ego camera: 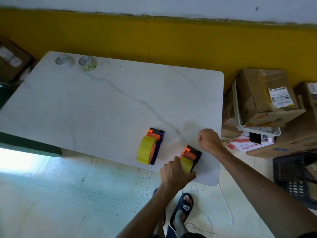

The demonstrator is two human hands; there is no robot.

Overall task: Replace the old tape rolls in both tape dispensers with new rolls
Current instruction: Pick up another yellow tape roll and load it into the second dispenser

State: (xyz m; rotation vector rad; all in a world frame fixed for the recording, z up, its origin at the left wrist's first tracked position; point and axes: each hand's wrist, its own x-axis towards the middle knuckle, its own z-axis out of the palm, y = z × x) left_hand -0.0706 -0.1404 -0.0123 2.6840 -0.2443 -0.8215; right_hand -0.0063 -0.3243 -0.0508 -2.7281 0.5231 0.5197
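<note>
**Both dispensers at the near edge, my hands on the right-hand one**

The white marble-patterned table [103,103] fills most of what I see, set against a yellow wall [171,40] with a pale band above it. To the right of the table, on the floor, cardboard boxes [264,98] are stacked, one bearing a shipping label, with a dark plastic crate [291,179] nearer to me. Another box [12,60] sits past the table's far left corner.

Near the table's near edge stand two tape dispensers, close to each other but apart. The left dispenser [155,146] is purple and orange and carries a full yellow tape roll [145,150] on its near side; nothing touches it. The right dispenser [192,157] is the same make, with its own yellow roll [186,164] mounted.

My left hand [175,174] grips that roll, fingers curled over its near side and partly hiding it. My right hand [208,140] hovers just beyond the dispenser's far end, fingers curled tight into a fist with thumb against forefinger; whether it pinches a clear tape end, I cannot tell.

At the far left corner of the table, well apart from all this, lie two small, nearly spent rolls: a clear one [62,59] and a pale yellowish one [87,63] beside it.

Below the table edge, my foot in a dark slide sandal [182,208] rests on the tiled floor.
</note>
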